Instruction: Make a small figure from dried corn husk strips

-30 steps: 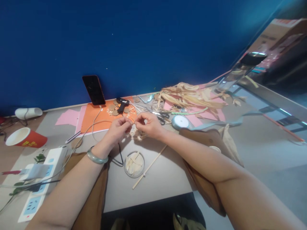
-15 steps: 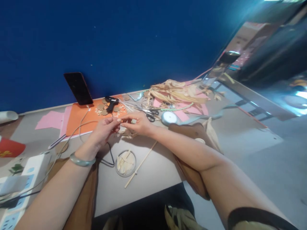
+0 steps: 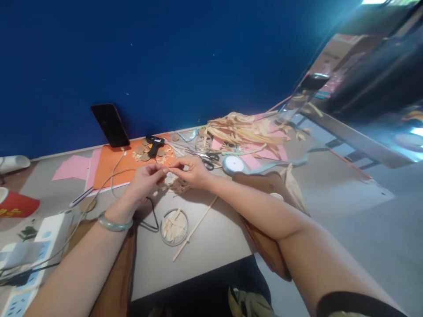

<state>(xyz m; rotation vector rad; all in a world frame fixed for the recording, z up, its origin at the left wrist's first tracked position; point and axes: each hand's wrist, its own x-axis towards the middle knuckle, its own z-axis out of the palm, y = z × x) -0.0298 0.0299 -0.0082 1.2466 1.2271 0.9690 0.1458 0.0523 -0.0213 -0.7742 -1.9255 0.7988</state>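
Observation:
My left hand (image 3: pixel 148 179) and my right hand (image 3: pixel 191 171) meet fingertip to fingertip above the table. Both are closed in a pinch; whatever lies between the fingers is too small to make out. Just under them is a small heap of pale, dry husk scraps (image 3: pixel 180 185). Nearer to me, a round dish (image 3: pixel 174 227) with a grey rim holds cut pale pieces. Beside it a thin wooden stick (image 3: pixel 194 230) lies slantwise. Beyond my hands are black-handled scissors (image 3: pixel 208 164), a roll of pale ribbon (image 3: pixel 234 165) and a black glue gun (image 3: pixel 154 145).
A phone (image 3: pixel 110 125) leans on the blue wall above an orange sheet (image 3: pixel 109 165). Dry husks (image 3: pixel 241 127) are piled at the back right. At left stand a white power strip (image 3: pixel 49 237) with cables and a red paper cup (image 3: pixel 20 203). Brown cloth or leather (image 3: pixel 257 187) lies under my right arm.
The fingertips of both hands have shifted slightly, with my right fingers drawn closer together. The whole view has moved a little; the things on the table stay in place.

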